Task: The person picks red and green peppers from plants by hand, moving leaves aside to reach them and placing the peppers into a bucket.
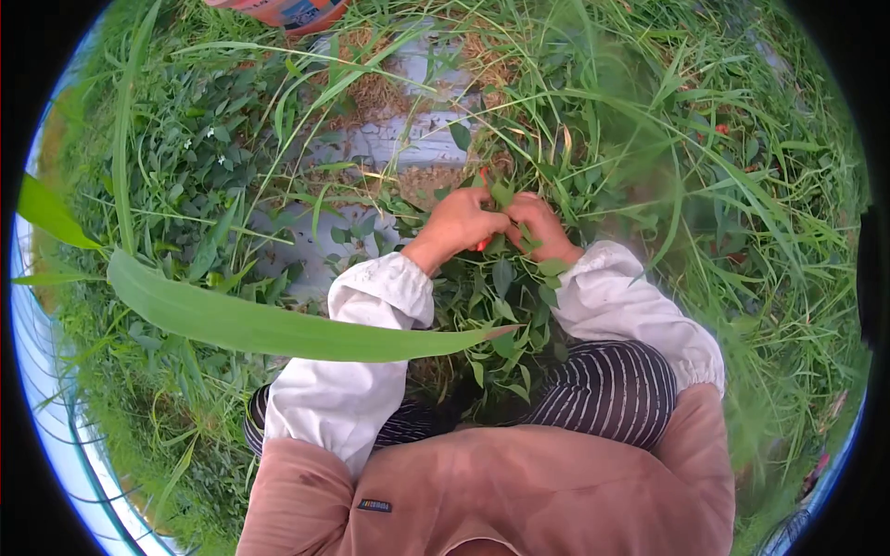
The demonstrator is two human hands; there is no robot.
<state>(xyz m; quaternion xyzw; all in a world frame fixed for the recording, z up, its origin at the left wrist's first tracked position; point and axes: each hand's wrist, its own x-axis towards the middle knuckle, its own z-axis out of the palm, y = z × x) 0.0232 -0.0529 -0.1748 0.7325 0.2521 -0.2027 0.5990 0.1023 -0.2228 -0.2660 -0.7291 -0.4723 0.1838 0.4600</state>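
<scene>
Pale, bluish-white sheeting (69, 422), crossed by thin dark ribs, curves down the left edge as a wall; it looks like plastic, though the lens bends it too much to be sure. A slim teal rail (85, 452) runs along its lower part. The ground carries weathered grey sheet covering (408, 139), wrinkled and broken by patches of dry, straw-brown plant litter (366, 93). Tall, narrow-bladed green grass (788, 278) grows thickly along the right side. Soft, even daylight falls over everything, with only faint shadows.
</scene>
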